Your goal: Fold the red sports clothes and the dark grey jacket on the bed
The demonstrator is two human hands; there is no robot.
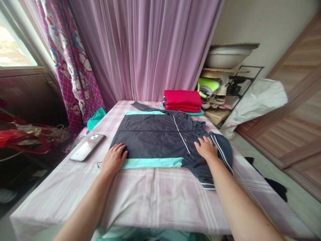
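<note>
A dark jacket [150, 142] with turquoise side panels and white piping lies spread on the table, its hem to the left and its collar end to the right. My left hand [115, 157] rests flat on the near corner of the hem, fingers loosely extended. On the upper part near the shoulder, my right hand [207, 147] presses down with its fingers spread. One sleeve is laid over beside the right hand, its cuff pointing towards me. The other sleeve stretches out at the far side. Neither hand grips the cloth visibly.
A phone [87, 148] lies on the checked tablecloth [150, 201] at left. Folded red clothes [182, 100] are stacked at the far edge. Turquoise cloth [96, 118] hangs at the far left corner. A shoe rack [235, 80] with a basin [228, 55] and a white sack [260, 97] stand right.
</note>
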